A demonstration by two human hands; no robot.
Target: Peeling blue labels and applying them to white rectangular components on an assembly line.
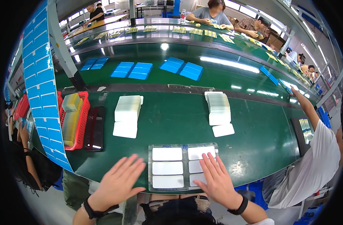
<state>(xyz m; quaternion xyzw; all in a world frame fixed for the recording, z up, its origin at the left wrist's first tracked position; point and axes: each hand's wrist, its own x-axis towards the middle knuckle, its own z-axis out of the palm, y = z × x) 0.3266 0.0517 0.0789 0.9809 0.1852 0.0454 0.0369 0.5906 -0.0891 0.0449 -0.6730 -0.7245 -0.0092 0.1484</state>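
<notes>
A clear, flat tray point(150, 168) lies at the near edge of the green table, with white rectangular cards point(167, 167) set in two columns. My left hand point(119, 182) is just left of the tray, fingers spread, holding nothing. Over the tray's right column is my right hand point(219, 180), fingers stretched out, partly covering the cards there; whether it touches them I cannot tell. Beyond the tray stand two fanned stacks of thin white pieces, a left stack point(127, 108) and a right stack point(218, 108).
At left are a red basket point(84, 112) of yellowish pieces, a black case point(94, 129) and a hanging blue-patterned sheet point(42, 90). Blue panels point(132, 70) lie on the green conveyor point(216, 52) beyond. A co-worker's arm point(306, 107) reaches across at right; other people sit farther back.
</notes>
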